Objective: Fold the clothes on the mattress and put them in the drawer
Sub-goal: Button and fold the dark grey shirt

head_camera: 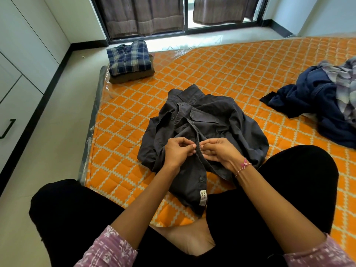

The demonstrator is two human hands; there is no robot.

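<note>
The orange quilted mattress [221, 74] lies on the floor [63, 116]. On it are a crumpled dark grey shirt [221, 120], two folded clothes [130, 61] stacked at the far corner, and a heap of unfolded clothes [323, 101] at the right.

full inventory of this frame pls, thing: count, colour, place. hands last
dark shirt: 1, charcoal grey, mid-mattress, in front of the person, unfolded
folded stack: 2 items, blue plaid on top of brown, far left corner of the mattress
clothes pile: 1 heap, navy and pale lilac-grey, right edge, unfolded
mattress: 1, orange with cream lattice
cabinet: 1, white with a black handle, left wall
curtains: 2, brown, at the window
bracelet: 1, pink and white thread, right wrist
left hand: pinches the shirt's button strip
right hand: pinches the same strip, opposite side
</note>
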